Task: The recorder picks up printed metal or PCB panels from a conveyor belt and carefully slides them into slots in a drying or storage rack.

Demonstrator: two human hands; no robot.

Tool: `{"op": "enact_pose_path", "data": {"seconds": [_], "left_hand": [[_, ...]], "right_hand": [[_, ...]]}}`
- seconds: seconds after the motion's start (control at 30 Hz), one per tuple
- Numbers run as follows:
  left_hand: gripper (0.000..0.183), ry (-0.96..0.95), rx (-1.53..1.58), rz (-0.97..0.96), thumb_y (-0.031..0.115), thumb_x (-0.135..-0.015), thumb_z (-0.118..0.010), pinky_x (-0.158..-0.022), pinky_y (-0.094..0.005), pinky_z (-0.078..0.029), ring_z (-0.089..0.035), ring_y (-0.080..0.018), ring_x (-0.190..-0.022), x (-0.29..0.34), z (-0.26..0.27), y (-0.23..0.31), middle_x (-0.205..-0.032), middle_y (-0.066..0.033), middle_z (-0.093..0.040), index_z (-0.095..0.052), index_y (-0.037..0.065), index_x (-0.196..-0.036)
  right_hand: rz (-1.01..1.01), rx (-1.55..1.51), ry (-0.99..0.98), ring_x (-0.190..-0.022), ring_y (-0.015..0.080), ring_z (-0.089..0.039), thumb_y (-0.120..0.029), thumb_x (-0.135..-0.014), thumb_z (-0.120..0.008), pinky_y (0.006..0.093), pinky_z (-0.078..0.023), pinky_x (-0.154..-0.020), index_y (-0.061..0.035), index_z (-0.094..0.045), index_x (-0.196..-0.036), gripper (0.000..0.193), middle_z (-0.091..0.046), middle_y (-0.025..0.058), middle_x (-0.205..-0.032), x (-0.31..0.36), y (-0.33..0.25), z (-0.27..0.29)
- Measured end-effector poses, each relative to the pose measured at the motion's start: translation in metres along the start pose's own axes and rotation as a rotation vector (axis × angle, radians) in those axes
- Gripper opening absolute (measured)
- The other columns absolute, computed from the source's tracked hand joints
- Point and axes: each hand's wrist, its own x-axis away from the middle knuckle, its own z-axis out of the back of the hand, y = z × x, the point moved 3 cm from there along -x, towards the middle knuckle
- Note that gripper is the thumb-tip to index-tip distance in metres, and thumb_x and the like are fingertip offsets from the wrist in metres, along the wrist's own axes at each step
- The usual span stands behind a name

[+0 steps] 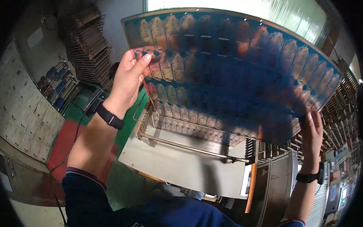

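Observation:
A large, thin circuit board panel [228, 78], glossy dark blue with rows of copper-coloured patterns, is held up and tilted in front of me. My left hand [128, 77] grips its left edge, thumb on the near face and fingers behind it. At the lower right edge my right hand [313, 129] is closed on the panel, with part of the fingers hidden behind it. Below the panel, a metal rail [186, 147] runs across a white worktable [171, 164]. Similar patterned board shows beyond the rail, partly covered by the raised panel.
Slotted racks [341, 108] stand at the right, beside a metal cabinet [278, 186]. Worn pale lockers [23, 107] line the left, near a stack of racks [87, 46]. A bright window [241, 3] is behind the panel. The floor [126, 187] is green with a red strip.

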Motion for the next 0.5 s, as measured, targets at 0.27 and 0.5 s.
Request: {"op": "enact_pose_path", "data": {"seconds": [0.27, 0.5], "left_hand": [[0.026, 0.142, -0.073, -0.008, 0.014, -0.098, -0.058, -0.089, -0.0271, -0.05, -0.061, -0.0122, -0.103, 0.007, 0.041, -0.04, -0.115, -0.0063, -0.061, -0.05, 0.004, -0.121], [0.029, 0.079, -0.162, -0.021, 0.017, -0.1, -0.054, -0.105, -0.0426, -0.046, -0.057, -0.0231, -0.117, 0.008, 0.033, -0.058, -0.126, -0.0129, -0.057, -0.05, 0.001, -0.124]], "right_hand": [[0.062, 0.001, -0.134, -0.113, 0.0138, -0.057, -0.011, -0.101, -0.053, 0.0263, -0.045, -0.096, -0.0002, -0.048, -0.137, 0.038, -0.058, 0.0067, -0.128, 0.005, 0.071, -0.05], [0.028, 0.051, -0.049, -0.109, 0.0137, -0.057, -0.007, -0.095, -0.062, 0.0293, -0.043, -0.099, -0.0006, -0.055, -0.128, 0.034, -0.062, 0.0054, -0.119, -0.005, 0.092, -0.06]]}}
